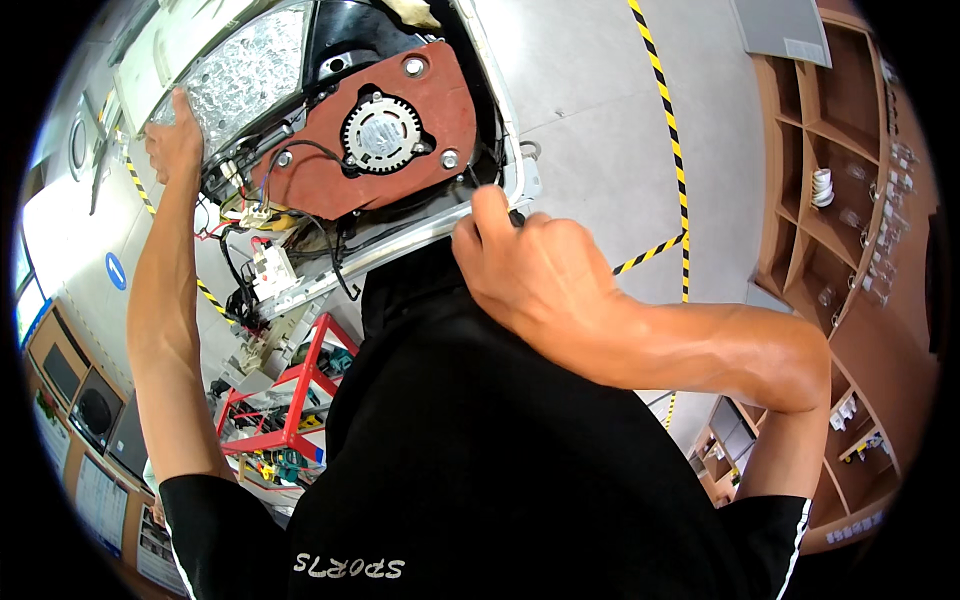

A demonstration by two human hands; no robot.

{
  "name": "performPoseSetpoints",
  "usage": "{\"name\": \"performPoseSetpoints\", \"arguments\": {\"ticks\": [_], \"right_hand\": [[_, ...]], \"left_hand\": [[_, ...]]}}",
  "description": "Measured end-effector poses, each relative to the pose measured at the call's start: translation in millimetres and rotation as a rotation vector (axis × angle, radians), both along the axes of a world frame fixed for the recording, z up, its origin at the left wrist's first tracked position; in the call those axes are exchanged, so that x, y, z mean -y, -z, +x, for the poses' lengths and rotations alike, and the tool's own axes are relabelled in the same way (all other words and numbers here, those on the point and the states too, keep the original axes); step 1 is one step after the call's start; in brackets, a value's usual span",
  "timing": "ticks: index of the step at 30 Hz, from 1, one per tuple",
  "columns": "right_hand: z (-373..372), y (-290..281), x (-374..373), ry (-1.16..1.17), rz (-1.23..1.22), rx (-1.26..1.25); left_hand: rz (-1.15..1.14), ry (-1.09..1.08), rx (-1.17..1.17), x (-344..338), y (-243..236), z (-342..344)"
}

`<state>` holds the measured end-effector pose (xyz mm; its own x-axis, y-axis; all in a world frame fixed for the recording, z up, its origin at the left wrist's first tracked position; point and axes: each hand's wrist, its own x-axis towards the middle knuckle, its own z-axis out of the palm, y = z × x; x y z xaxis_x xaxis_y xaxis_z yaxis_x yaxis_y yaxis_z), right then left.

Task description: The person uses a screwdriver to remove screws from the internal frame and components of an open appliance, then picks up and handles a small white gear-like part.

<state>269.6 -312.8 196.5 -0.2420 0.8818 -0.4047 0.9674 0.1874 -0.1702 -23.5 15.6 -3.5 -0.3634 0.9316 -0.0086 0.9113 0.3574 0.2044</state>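
Observation:
My right hand [535, 260] is closed in a fist around a screwdriver [516, 217]; only a bit of its dark handle and a thin shaft show. It is by the near right corner of an opened white appliance casing [512, 150]. Inside the casing is a reddish-brown plate [320, 190] with bolts and a round, toothed pale ring part [382, 135] at its middle. My left hand [176, 140] grips the casing's left side, next to a silvery crinkled panel [245, 75]. Loose wires and a white connector block [272, 268] hang at the casing's near left.
Below the casing at left stands a red tool rack [300, 390] with several tools. Yellow-black tape [668, 110] marks the grey floor to the right. Farther right are brown wooden shelves [815, 225] with small parts. A speaker-like box [97, 405] is at far left.

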Motion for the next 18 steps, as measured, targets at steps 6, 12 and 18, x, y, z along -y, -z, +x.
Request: {"name": "performPoseSetpoints", "arguments": {"ticks": [6,12,18], "right_hand": [[27,-13,-10,-0.003,0.143,-0.13],[37,-18,-9,0.022,0.062,0.032],[36,-12,-5,-0.099,0.206,-0.128]], "left_hand": [[-0.001,-0.01,-0.003,3,-3,5],[0.003,-0.008,0.018,4,-4,6],[0.009,0.002,0.013,7,-5,8]]}}
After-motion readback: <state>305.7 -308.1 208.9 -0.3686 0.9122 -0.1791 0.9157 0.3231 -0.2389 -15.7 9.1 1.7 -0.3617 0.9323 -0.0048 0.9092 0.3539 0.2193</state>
